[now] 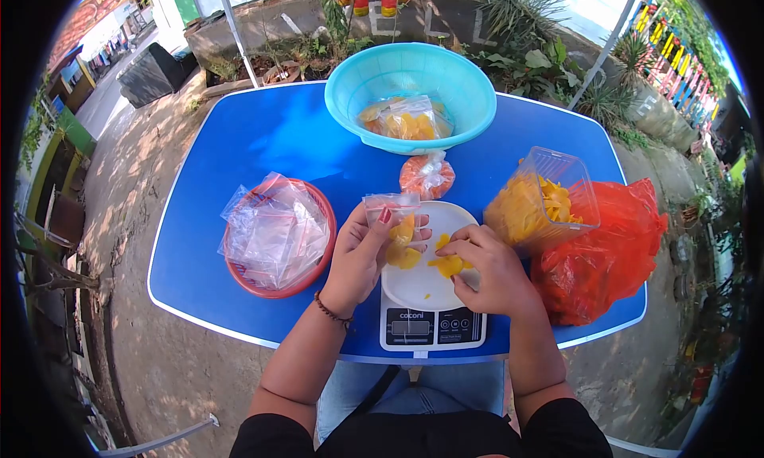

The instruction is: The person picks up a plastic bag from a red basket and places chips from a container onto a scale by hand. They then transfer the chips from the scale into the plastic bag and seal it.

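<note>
Taking the white plate as the centre of the clock, with 12 pointing away from the person, the digital kitchen scale (434, 328) sits nearest, at 6 o'clock on the blue table (274, 140), with the white plate (404, 289) over it. Above the plate's 10 o'clock side, the left hand (356, 247) pinches a small zip bag (404, 211) between thumb and fingers, with some yellow pieces showing low in it. That bag looks light, limp and slippery, so its upper edge is probably the surest hold. The right hand (495, 273) comes in from 3 o'clock, its fingers bent close around the yellow chips (451, 265) lying on the plate; whether they grasp one I cannot tell. The chips seem thin, light and likely brittle, best taken gently by their edges. At 9 o'clock a red basket (329, 249) carries clear plastic bags (278, 235). A red plastic bag (601, 255) slumps at 3 o'clock, and beside it, towards 2, stands a clear container (574, 170) of more yellow chips. Just past the plate at 12 lies a knotted bag of orange pieces (424, 178); beyond it, a turquoise basin (354, 88) holds filled bags (410, 124).
</note>
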`<state>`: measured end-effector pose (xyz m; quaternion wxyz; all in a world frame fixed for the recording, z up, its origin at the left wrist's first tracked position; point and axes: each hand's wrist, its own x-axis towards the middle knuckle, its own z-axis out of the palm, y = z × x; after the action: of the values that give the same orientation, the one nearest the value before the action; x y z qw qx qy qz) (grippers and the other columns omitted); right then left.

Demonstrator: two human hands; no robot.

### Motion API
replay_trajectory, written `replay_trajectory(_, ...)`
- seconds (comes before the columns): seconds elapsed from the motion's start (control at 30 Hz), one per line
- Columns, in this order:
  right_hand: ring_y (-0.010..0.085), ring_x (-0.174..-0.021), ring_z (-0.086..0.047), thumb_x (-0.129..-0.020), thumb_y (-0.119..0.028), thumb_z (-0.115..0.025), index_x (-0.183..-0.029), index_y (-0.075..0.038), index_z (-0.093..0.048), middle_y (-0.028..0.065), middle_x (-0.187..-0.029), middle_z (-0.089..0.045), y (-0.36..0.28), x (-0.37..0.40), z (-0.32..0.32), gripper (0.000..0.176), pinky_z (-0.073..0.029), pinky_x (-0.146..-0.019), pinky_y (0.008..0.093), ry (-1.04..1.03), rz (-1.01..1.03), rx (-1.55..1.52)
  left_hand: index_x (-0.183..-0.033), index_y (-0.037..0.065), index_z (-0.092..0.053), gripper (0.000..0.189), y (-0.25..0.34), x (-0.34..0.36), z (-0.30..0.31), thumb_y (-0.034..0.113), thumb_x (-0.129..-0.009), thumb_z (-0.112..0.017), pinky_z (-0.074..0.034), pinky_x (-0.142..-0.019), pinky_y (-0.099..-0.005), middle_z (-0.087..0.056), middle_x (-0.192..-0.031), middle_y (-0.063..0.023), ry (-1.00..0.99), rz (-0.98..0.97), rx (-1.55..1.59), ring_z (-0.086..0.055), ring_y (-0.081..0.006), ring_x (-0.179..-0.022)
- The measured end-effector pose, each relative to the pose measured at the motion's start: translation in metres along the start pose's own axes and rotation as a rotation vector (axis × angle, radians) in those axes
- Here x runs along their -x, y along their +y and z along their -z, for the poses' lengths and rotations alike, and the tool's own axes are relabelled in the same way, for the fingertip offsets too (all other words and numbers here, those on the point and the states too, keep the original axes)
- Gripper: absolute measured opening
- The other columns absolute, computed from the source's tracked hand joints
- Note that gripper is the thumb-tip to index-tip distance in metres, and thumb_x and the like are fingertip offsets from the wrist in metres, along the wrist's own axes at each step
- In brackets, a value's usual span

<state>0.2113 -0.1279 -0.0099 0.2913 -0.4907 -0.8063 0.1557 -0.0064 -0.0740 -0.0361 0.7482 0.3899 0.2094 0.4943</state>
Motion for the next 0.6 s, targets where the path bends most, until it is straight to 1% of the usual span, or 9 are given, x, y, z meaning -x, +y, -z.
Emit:
replay_trajectory(0.13, 0.0286, -0.095, -0.061, -0.072, -0.004, -0.072, -0.098, -0.007, -0.068, 0.0082, -0.096, -0.063, 0.005, -0.003, -0.007, 0.026, -0.052, -0.082, 0.0389, 0.007, 0.047, -0.017, -0.125, 0.005, -0.049, 0.027, 0.0, -0.001, 0.0, 0.02, -0.104, -0.048, -0.055, -0.093, -0.046, -0.06, -0.124, -0.0263, 0.012, 0.025, 0.008, -0.065, -0.0368, -0.111)
replay_trajectory(0.2, 0.0285, -0.093, -0.061, -0.074, -0.006, -0.073, -0.097, -0.007, -0.068, 0.0084, -0.094, -0.063, 0.004, -0.003, -0.012, 0.024, -0.052, -0.081, 0.0394, 0.049, 0.067, -0.034, -0.128, 0.004, -0.048, 0.028, 0.001, -0.002, -0.001, 0.018, -0.104, -0.046, -0.054, -0.095, -0.0438, -0.06, -0.126, -0.0251, -0.016, 0.03, 0.03, -0.065, -0.0336, -0.112)
replay_trajectory(0.23, 0.0284, -0.091, -0.062, -0.074, -0.004, -0.073, -0.097, -0.006, -0.068, 0.0082, -0.093, -0.063, 0.002, -0.003, -0.013, 0.023, -0.052, -0.08, 0.0388, 0.079, 0.073, -0.032, -0.13, 0.003, -0.047, 0.029, 0.001, -0.001, -0.001, 0.017, -0.105, -0.045, -0.053, -0.097, -0.0426, -0.06, -0.127, -0.0246, -0.027, 0.039, 0.044, -0.065, -0.032, -0.112)
replay_trajectory(0.3, 0.0283, -0.088, -0.063, -0.075, -0.001, -0.072, -0.097, -0.005, -0.068, 0.0079, -0.091, -0.064, -0.001, -0.005, -0.014, 0.022, -0.053, -0.077, 0.0377, 0.136, 0.082, -0.028, -0.131, 0.001, -0.047, 0.031, 0.001, 0.0, -0.001, 0.017, -0.105, -0.044, -0.053, -0.096, -0.0416, -0.06, -0.126, -0.0246, -0.033, 0.054, 0.076, -0.065, -0.0319, -0.111)
replay_trajectory(0.33, 0.0281, -0.087, -0.063, -0.076, 0.0, -0.071, -0.097, -0.004, -0.068, 0.0086, -0.091, -0.063, 0.0, -0.004, -0.014, 0.021, -0.053, -0.076, 0.037, 0.115, 0.043, -0.095, -0.132, 0.0, -0.047, 0.032, 0.0, -0.001, -0.001, 0.016, -0.105, -0.044, -0.054, -0.095, -0.0411, -0.061, -0.126, -0.0246, -0.036, 0.062, 0.093, -0.066, -0.0318, -0.111)
replay_trajectory(0.4, 0.0277, -0.085, -0.064, -0.078, 0.004, -0.069, -0.097, -0.003, -0.067, 0.0101, -0.092, -0.062, 0.004, -0.002, -0.015, 0.02, -0.054, -0.074, 0.0356, 0.073, -0.036, -0.229, -0.13, 0.001, -0.051, 0.032, -0.003, -0.002, 0.002, 0.019, -0.104, -0.048, -0.056, -0.092, -0.0431, -0.063, -0.122, -0.0249, -0.038, 0.065, 0.038, -0.067, -0.0333, -0.108)
replay_trajectory(0.43, 0.0251, -0.086, -0.065, -0.079, 0.005, -0.068, -0.097, -0.001, -0.067, 0.0108, -0.092, -0.063, 0.002, -0.003, -0.013, 0.02, -0.054, -0.074, 0.0338, 0.102, -0.015, -0.223, -0.129, 0.001, -0.052, 0.032, -0.004, -0.002, 0.003, 0.02, -0.103, -0.05, -0.057, -0.09, -0.0441, -0.064, -0.12, -0.0251, -0.04, 0.066, 0.01, -0.068, -0.034, -0.106)
replay_trajectory(0.5, 0.0199, -0.09, -0.067, -0.081, 0.009, -0.066, -0.099, 0.001, -0.066, 0.0122, -0.093, -0.064, -0.002, -0.006, -0.007, 0.019, -0.055, -0.074, 0.0302, 0.163, 0.028, -0.21, -0.122, -0.001, -0.058, 0.028, -0.005, 0.0, 0.004, 0.017, -0.101, -0.055, -0.058, -0.087, -0.04, -0.068, -0.112, -0.022, -0.038, 0.043, -0.118, -0.07, -0.0295, -0.1)
replay_trajectory(0.6, 0.0212, -0.092, -0.065, -0.084, 0.008, -0.066, -0.098, 0.003, -0.064, 0.0123, -0.094, -0.062, 0.001, -0.003, -0.016, 0.015, -0.055, -0.08, 0.0338, 0.407, -0.039, -0.5, -0.113, -0.003, -0.063, 0.023, -0.007, 0.004, 0.002, 0.011, -0.095, -0.064, -0.058, -0.083, -0.0334, -0.072, -0.103, -0.0172, -0.071, -0.009, -0.276, -0.072, -0.0221, -0.093)
